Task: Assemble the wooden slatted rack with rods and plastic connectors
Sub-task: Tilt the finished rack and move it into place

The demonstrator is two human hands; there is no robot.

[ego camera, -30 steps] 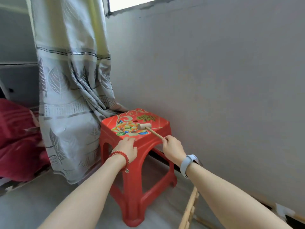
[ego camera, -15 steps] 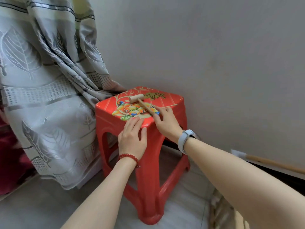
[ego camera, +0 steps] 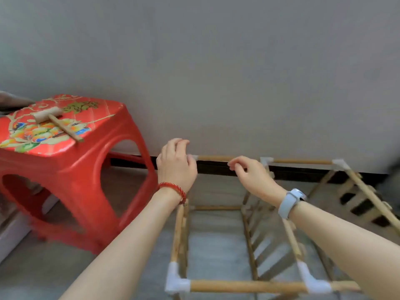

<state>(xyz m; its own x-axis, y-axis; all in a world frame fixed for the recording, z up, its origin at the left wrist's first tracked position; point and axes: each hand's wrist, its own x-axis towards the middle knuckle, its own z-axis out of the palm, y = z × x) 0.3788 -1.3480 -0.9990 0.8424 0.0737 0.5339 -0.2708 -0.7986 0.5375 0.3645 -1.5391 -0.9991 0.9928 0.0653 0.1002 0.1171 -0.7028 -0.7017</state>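
I reach both loosely curled, empty hands, left hand (ego camera: 176, 164) and right hand (ego camera: 252, 176), for the far top rod (ego camera: 213, 158) of the rack (ego camera: 249, 285) on the floor (mallet (ego camera: 55, 119) parked on the stool (ego camera: 121, 169)), and I'd grip near the connectors (ego camera: 266, 160), keeping it square.

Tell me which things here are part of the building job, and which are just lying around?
Job: wooden rack, top rod, white plastic connectors, small wooden mallet, left hand, right hand.

Lying about: red plastic stool, curtain edge.
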